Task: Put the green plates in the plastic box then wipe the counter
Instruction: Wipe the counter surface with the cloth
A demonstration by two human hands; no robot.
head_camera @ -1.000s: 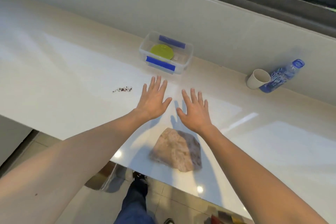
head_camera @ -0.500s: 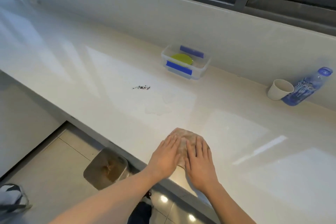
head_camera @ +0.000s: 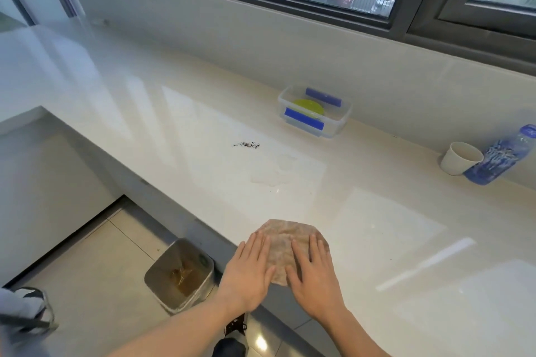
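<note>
A green plate (head_camera: 308, 106) lies inside a clear plastic box (head_camera: 333, 127) with blue clips, at the back of the white counter (head_camera: 145, 113) near the wall. A brownish cloth (head_camera: 285, 239) lies flat at the counter's front edge. My left hand (head_camera: 249, 272) rests flat on the cloth's left side and my right hand (head_camera: 314, 272) lies flat on its right side, fingers stretched forward. A small patch of dark crumbs (head_camera: 247, 144) and a faint wet smear (head_camera: 275, 171) sit between the cloth and the box.
A white paper cup (head_camera: 459, 158) and a blue-labelled water bottle (head_camera: 501, 159) lean at the wall on the right. A metal bin (head_camera: 181, 274) stands on the tiled floor below the counter's edge. A window runs above the back wall.
Both hands drew back from mid-counter down onto the cloth at the front edge. Since half a second ago they have spread a little apart on it.
</note>
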